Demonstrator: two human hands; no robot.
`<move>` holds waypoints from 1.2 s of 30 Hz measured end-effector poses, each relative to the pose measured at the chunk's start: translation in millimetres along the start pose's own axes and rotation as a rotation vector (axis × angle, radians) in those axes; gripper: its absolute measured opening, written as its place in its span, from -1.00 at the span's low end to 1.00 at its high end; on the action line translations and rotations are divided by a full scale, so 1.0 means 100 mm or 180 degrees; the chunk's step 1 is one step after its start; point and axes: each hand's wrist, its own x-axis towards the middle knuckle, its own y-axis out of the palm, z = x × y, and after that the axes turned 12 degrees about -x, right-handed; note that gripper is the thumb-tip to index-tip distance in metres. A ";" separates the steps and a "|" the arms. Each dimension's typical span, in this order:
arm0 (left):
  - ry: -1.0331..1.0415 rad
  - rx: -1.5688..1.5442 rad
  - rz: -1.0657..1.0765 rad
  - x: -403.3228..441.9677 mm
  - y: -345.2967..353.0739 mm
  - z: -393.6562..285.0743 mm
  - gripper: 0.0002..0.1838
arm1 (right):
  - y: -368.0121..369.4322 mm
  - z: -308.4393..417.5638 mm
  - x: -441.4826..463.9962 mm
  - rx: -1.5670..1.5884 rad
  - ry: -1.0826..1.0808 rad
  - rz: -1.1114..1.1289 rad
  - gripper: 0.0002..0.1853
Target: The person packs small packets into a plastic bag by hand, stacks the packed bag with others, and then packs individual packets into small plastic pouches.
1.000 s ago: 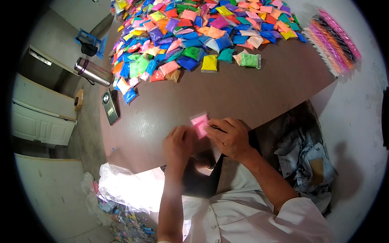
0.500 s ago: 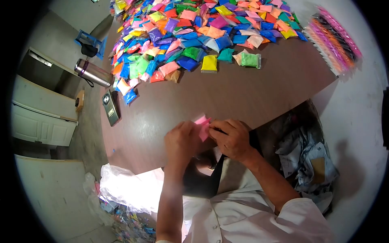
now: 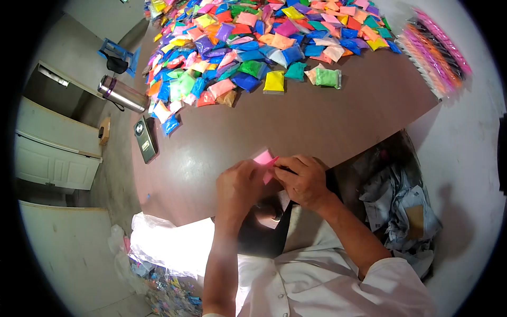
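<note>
Just over the table's near edge, both hands hold a small pink packet (image 3: 263, 158) between them. My left hand (image 3: 237, 185) is closed on its left side, with the fingertips partly hidden behind the back of the hand. From the right, my right hand (image 3: 302, 178) pinches the packet's other side between thumb and fingers. A pink corner sticks up by the right fingertips. Farther back on the brown table (image 3: 253, 124) lies a wide heap of small colourful packets (image 3: 243, 47). A yellow packet (image 3: 274, 82) and a green packet (image 3: 328, 78) lie at its near edge.
At the table's left stand a steel flask (image 3: 122, 95) and a phone (image 3: 145, 140) lying flat. Long bundles of pink, orange and black packs (image 3: 435, 53) lie at the right corner. A dark box (image 3: 369, 164) with crumpled bags is below right; white plastic (image 3: 163, 240) lies lower left.
The pink packet has shifted slightly in the fingers, and its upper face shows a little more. My left hand has moved a touch to the right.
</note>
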 end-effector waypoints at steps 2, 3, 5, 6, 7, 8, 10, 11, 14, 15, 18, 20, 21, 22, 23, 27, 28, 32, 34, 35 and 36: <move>-0.0072 0.0053 -0.0052 0.05 0.01 0.08 -0.84 | -0.04 0.01 0.02 0.0020 0.0020 -0.0003 -0.85; -0.0150 0.0103 -0.0112 0.08 0.01 0.13 -0.84 | -0.07 0.01 0.03 0.0040 0.0030 0.0000 -0.86; -0.0197 0.0185 -0.0196 0.14 -0.01 0.25 -0.83 | -0.09 0.00 0.02 0.0007 0.0022 0.0072 -0.86; -0.0263 0.0279 -0.0270 0.15 -0.04 0.29 -0.82 | -0.09 0.00 0.01 -0.0006 0.0027 0.0155 -0.85; -0.0258 0.0283 -0.0268 0.14 -0.07 0.31 -0.82 | -0.09 0.00 0.01 -0.0006 0.0030 0.0150 -0.85; -0.0549 0.0081 -0.0335 0.12 -0.11 0.32 -0.81 | -0.08 0.00 0.01 0.0039 0.0033 0.0159 -0.85; -0.0848 -0.0120 -0.0388 0.02 -0.14 0.25 -0.79 | -0.08 0.00 0.01 0.0086 0.0049 0.0177 -0.85; -0.0726 -0.0334 -0.0359 -0.08 -0.14 0.15 -0.79 | -0.08 0.00 0.02 0.0099 0.0019 0.0139 -0.85; -0.0597 -0.0578 -0.0307 -0.29 -0.03 0.08 -0.81 | -0.06 0.02 0.04 0.0144 -0.0015 0.0111 -0.85; -0.0571 -0.0619 -0.0255 -0.32 0.00 0.09 -0.83 | -0.06 0.02 0.04 0.0149 0.0003 0.0111 -0.85; -0.0513 -0.0411 -0.0377 -0.26 0.00 0.24 -0.83 | -0.10 0.03 0.08 0.0186 -0.0029 0.0050 -0.85; -0.0482 -0.0292 -0.0476 -0.22 -0.01 0.37 -0.82 | -0.12 0.04 0.10 0.0197 -0.0028 0.0080 -0.83; -0.0543 -0.0307 -0.0596 -0.21 -0.03 0.40 -0.79 | -0.12 0.05 0.10 0.0217 -0.0010 0.0116 -0.81; -0.0608 -0.0322 -0.0719 -0.21 -0.04 0.43 -0.77 | -0.12 0.04 0.11 0.0220 -0.0019 0.0110 -0.81; -0.0610 -0.0321 -0.0723 -0.23 -0.05 0.43 -0.77 | -0.12 0.02 0.12 0.0352 -0.0034 0.0232 -0.79; -0.0867 -0.0773 -0.0785 -0.35 -0.12 0.32 -0.76 | -0.17 -0.05 0.27 0.0422 -0.0085 0.0376 -0.72; -0.0979 -0.0811 -0.0798 -0.40 -0.13 0.30 -0.75 | -0.15 -0.07 0.29 0.0425 -0.0092 0.0392 -0.72; -0.0657 -0.0947 -0.0803 -0.63 0.01 0.11 -0.81 | -0.11 -0.08 0.35 0.0310 -0.0361 0.0517 -0.70; -0.0660 -0.0956 -0.0700 -0.68 0.09 0.00 -0.83 | -0.10 -0.06 0.35 0.0343 -0.0365 0.0718 -0.69; -0.0641 -0.0964 -0.0581 -0.70 0.12 -0.03 -0.85 | -0.09 -0.06 0.34 0.0268 -0.0311 0.0767 -0.70; -0.0519 -0.0824 -0.0561 -0.69 0.16 -0.01 -0.89 | -0.09 -0.06 0.35 0.0187 -0.0255 0.0810 -0.71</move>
